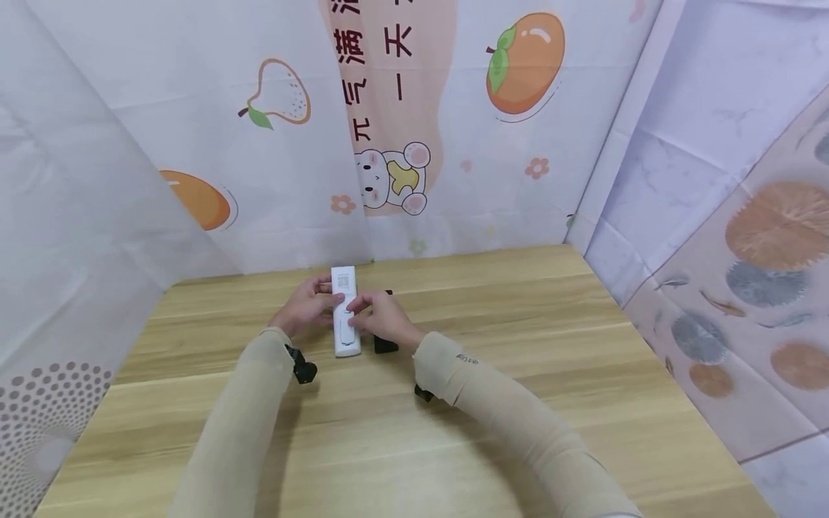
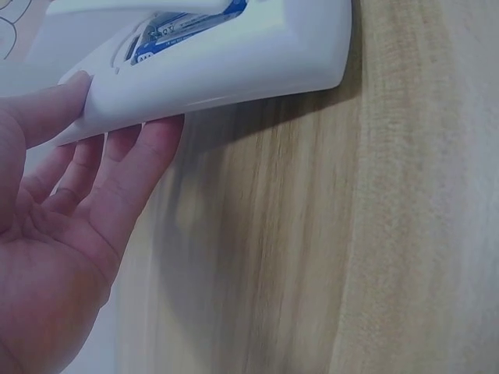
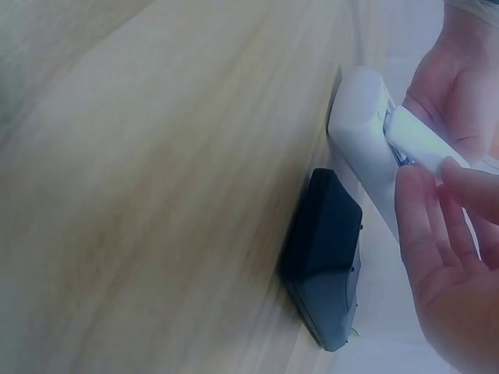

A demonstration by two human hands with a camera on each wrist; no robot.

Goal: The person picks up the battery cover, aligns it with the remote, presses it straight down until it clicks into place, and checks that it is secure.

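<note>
A white remote control (image 1: 343, 279) lies back-side up near the far edge of the table. My left hand (image 1: 307, 305) grips it from the left, thumb (image 2: 61, 109) on its upper side and fingers along its lower edge. With thumb and fingertips, my right hand (image 1: 386, 318) pinches the white battery cover (image 3: 425, 142), which is tilted up from the remote's back. Under the cover, blue-and-silver batteries (image 2: 191, 29) show in the compartment. One end of the cover still stands close to the remote's body in the right wrist view.
A black box-like object (image 3: 321, 253) sits on the wooden table (image 1: 363, 446) just right of the remote, partly behind the right hand in the head view. A printed curtain (image 1: 466, 194) hangs behind the table, and a marble-patterned one (image 1: 686, 144) along the right side.
</note>
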